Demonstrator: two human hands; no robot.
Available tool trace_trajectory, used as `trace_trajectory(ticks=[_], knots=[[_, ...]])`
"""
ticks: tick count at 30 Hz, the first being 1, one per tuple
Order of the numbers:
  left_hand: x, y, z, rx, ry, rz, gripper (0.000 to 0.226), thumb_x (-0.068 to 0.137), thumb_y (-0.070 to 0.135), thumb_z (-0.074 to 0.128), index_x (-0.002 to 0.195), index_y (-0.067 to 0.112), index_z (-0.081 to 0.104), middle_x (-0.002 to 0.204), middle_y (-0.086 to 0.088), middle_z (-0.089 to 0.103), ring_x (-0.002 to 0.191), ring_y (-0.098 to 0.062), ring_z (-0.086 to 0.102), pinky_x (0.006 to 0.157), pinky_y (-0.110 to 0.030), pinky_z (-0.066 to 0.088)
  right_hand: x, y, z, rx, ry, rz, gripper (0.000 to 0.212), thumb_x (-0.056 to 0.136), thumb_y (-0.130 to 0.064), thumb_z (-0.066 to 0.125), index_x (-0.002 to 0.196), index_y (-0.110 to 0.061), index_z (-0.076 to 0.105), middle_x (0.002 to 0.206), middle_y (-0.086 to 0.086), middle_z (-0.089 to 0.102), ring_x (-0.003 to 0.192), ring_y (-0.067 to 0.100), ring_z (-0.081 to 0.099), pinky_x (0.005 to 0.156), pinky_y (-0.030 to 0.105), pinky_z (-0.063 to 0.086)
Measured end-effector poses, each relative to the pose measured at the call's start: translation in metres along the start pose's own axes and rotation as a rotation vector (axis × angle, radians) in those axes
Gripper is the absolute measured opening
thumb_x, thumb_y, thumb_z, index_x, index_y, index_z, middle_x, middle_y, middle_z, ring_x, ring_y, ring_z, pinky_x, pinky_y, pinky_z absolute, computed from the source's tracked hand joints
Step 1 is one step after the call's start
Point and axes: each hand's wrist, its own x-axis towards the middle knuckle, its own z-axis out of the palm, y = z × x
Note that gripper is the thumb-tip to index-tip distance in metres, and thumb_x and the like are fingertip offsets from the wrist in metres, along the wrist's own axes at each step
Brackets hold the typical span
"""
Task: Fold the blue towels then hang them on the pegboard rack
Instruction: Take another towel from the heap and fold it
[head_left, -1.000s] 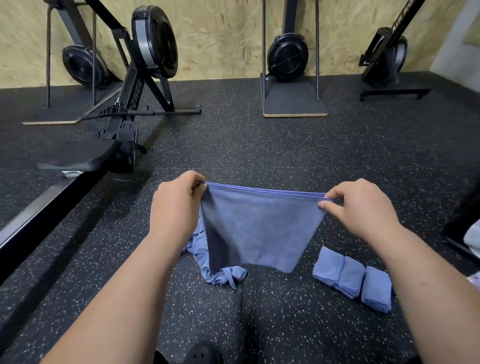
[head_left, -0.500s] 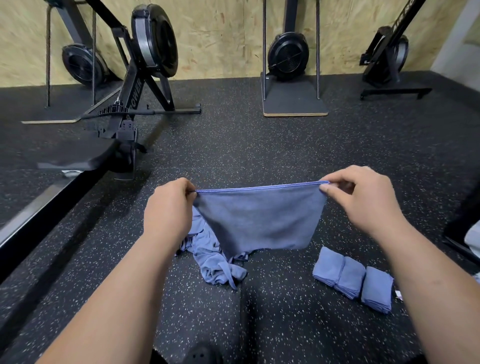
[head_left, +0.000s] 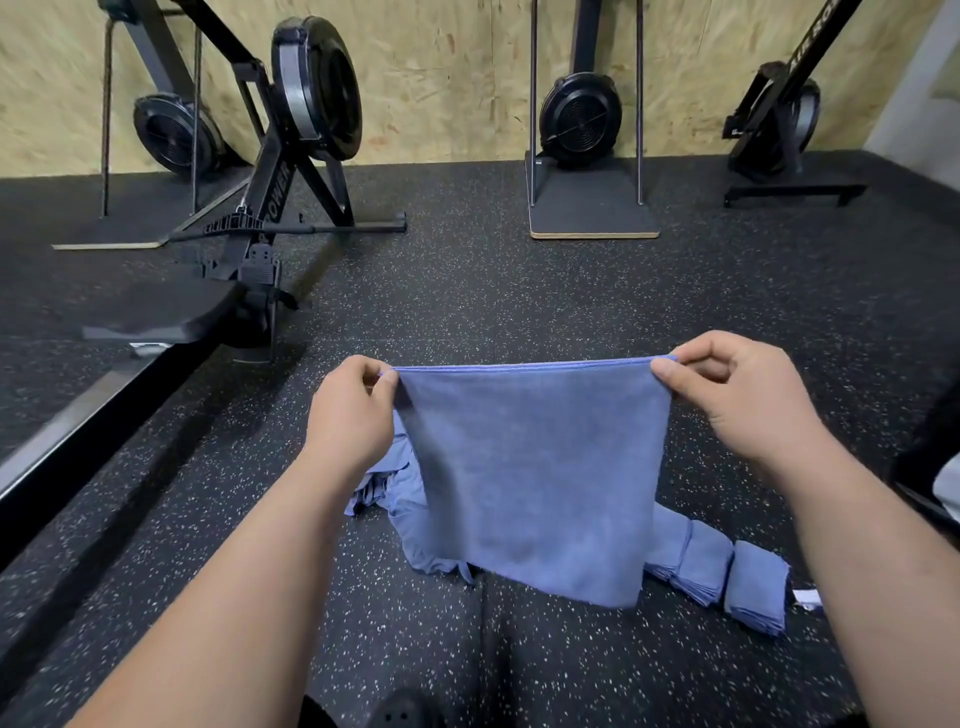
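Pinching the top corners of a blue towel (head_left: 530, 478), the left hand (head_left: 350, 415) and right hand (head_left: 743, 400) hold it stretched above the floor (head_left: 519, 291).

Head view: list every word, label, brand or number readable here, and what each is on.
"OWER": white letters up the front leg of the black rowing machine at left; anything before the O is not visible.
Unreadable: white lettering on the slanted black rail of the far-right exercise machine, blurred and cut off.
Unreadable: small white tag beside the folded blue towels, too small.
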Motion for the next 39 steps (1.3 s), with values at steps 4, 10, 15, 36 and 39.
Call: trace_trajectory(ticks=[4,10,15,36,39], knots=[[-0.004,0.015,0.004,-0.361,-0.04,-0.116,0.023,0.109,0.029,0.054,0.099,0.015,0.07,0.084,0.003,0.062,0.074,-0.015,0.05,0.067,-0.033,0.043,0.003,0.006,0.006,0.022,0.107,-0.015,0.009,0.094,-0.025,0.08,0.092,-0.02,0.074,0.079,0.0,0.077,0.069,0.013,0.063,0.074,0.035,0.051],[-0.005,0.023,0.006,-0.608,0.096,-0.086,0.02,0.106,0.033,0.059,0.103,0.022,0.075,0.098,0.006,0.074,0.087,-0.009,0.063,0.088,-0.037,0.054,0.01,0.001,0.011,0.427,0.114,0.093,0.009,0.105,-0.026,0.067,0.103,-0.019,0.072,0.079,-0.006,0.07,0.072,0.007,0.058,0.065,0.024,0.048],[-0.006,0.028,0.005,-0.614,0.197,-0.078,0.014,0.106,0.03,0.062,0.104,0.025,0.075,0.105,0.008,0.076,0.097,-0.006,0.069,0.097,-0.036,0.057,0.011,-0.002,0.02,0.489,0.177,0.094,0.014,0.101,-0.03,0.072,0.104,-0.016,0.075,0.093,0.007,0.075,0.086,0.018,0.062,0.077,0.036,0.049],[-0.045,0.057,0.039,-0.857,-0.241,-0.381,0.009,0.101,0.01,0.07,0.096,0.007,0.077,0.09,-0.011,0.075,0.078,-0.018,0.068,0.085,-0.042,0.064,-0.006,-0.007,0.078,0.219,0.17,0.17,0.015,0.09,-0.033,0.084,0.09,-0.019,0.078,0.084,0.008,0.078,0.069,0.012,0.059,0.069,0.036,0.047],[-0.055,0.062,0.049,-0.834,-0.262,-0.342,0.005,0.098,0.007,0.074,0.098,0.005,0.078,0.083,-0.013,0.074,0.073,-0.018,0.065,0.082,-0.04,0.064,-0.015,-0.01,0.094,0.162,0.084,0.134,0.011,0.089,-0.032,0.084,0.089,-0.022,0.079,0.079,0.0,0.078,0.069,0.012,0.065,0.073,0.038,0.053]])
